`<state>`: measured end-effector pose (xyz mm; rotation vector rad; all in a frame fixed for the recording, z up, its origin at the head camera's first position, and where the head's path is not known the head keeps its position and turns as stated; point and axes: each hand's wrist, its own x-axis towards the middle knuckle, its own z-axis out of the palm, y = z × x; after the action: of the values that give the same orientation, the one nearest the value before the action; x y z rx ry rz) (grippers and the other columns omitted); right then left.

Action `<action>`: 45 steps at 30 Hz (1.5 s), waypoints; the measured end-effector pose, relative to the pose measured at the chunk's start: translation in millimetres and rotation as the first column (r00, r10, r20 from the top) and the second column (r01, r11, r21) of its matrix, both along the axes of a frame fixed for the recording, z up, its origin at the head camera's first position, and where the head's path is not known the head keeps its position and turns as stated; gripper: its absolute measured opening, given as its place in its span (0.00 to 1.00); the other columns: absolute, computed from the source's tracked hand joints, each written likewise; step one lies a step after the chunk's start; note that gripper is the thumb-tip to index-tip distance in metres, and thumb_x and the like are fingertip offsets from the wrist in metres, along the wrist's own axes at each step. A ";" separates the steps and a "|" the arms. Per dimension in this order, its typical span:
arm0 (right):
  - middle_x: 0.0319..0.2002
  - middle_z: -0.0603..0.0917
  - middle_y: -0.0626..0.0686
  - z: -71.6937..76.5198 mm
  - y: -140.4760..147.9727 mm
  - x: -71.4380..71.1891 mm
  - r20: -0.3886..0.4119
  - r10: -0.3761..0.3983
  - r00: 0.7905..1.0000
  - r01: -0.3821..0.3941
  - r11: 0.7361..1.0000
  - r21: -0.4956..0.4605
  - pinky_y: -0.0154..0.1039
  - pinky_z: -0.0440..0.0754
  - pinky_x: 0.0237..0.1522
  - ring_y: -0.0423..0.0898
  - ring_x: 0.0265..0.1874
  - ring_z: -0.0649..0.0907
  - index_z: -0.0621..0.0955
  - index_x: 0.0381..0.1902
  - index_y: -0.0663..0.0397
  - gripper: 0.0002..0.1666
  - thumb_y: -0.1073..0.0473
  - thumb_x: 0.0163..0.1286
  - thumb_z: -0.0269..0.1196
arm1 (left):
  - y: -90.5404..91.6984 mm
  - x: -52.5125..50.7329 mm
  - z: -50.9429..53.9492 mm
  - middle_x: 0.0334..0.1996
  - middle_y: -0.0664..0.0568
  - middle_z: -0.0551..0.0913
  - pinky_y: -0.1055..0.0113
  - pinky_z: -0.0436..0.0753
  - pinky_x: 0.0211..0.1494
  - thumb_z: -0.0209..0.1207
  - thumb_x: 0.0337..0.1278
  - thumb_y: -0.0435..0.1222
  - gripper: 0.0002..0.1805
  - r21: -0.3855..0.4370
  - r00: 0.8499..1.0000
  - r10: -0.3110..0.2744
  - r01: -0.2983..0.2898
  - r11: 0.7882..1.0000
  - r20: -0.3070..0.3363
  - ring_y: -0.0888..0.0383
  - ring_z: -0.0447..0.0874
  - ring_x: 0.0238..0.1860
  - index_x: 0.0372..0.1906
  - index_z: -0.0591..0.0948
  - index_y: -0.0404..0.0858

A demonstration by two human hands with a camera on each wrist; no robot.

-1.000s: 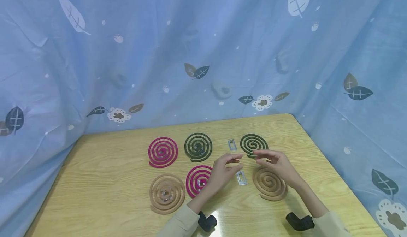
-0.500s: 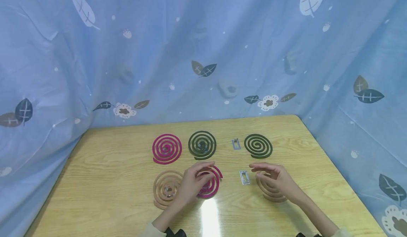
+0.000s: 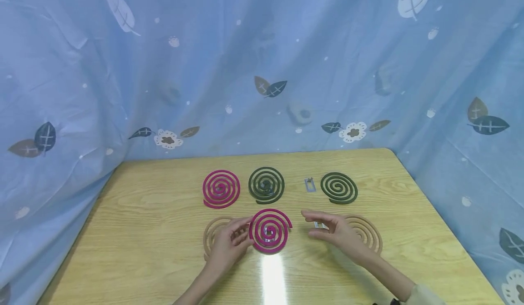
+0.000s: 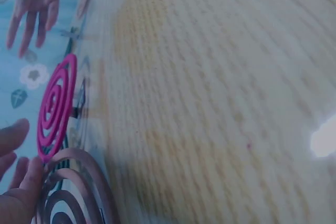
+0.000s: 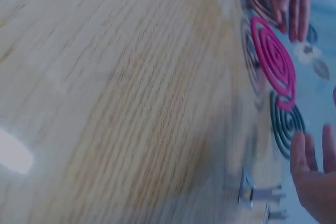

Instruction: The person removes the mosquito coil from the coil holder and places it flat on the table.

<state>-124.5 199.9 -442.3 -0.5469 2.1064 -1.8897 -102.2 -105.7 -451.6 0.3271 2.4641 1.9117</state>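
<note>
In the head view, a pink mosquito coil (image 3: 274, 233) sits slightly raised on a metal stand at the front middle. My left hand (image 3: 228, 245) is at its left edge, fingers loosely bent; whether they touch the coil I cannot tell. Under that hand a tan coil (image 3: 221, 218) is partly covered. To the right, my right hand (image 3: 335, 233) hovers with thumb and fingers apart and nothing between them. A metal coil stand (image 3: 320, 225) shows between its fingertips, and another tan coil (image 3: 365, 232) lies partly behind it. The left wrist view shows the pink coil (image 4: 52, 106) above its stand.
At the back lie a second pink coil (image 3: 221, 189), a dark green coil (image 3: 266, 185), a bare metal stand (image 3: 309, 185) and another green coil (image 3: 339, 187). A blue leaf-print curtain (image 3: 229, 68) hangs behind the wooden table (image 3: 155, 214).
Both hands have moved left; the left hand has drawn off the front pink coil to its left edge. The right hand has come over the front metal stand. The view has shifted slightly.
</note>
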 end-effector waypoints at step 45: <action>0.47 0.80 0.69 -15.4 -57.0 -15.1 0.012 -0.112 0.994 0.110 0.987 0.121 0.32 0.86 0.38 0.56 0.40 0.82 0.75 0.53 0.75 0.31 0.77 0.48 0.70 | 19.8 -6.9 9.3 0.63 0.31 0.68 0.50 0.75 0.62 0.71 0.30 0.20 0.46 -0.517 0.973 -0.170 0.067 0.853 -0.154 0.36 0.70 0.61 0.65 0.69 0.33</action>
<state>-139.7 142.9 -457.6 -0.3912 2.2631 -1.8020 -109.1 -85.9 -442.3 0.6550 2.8652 1.1573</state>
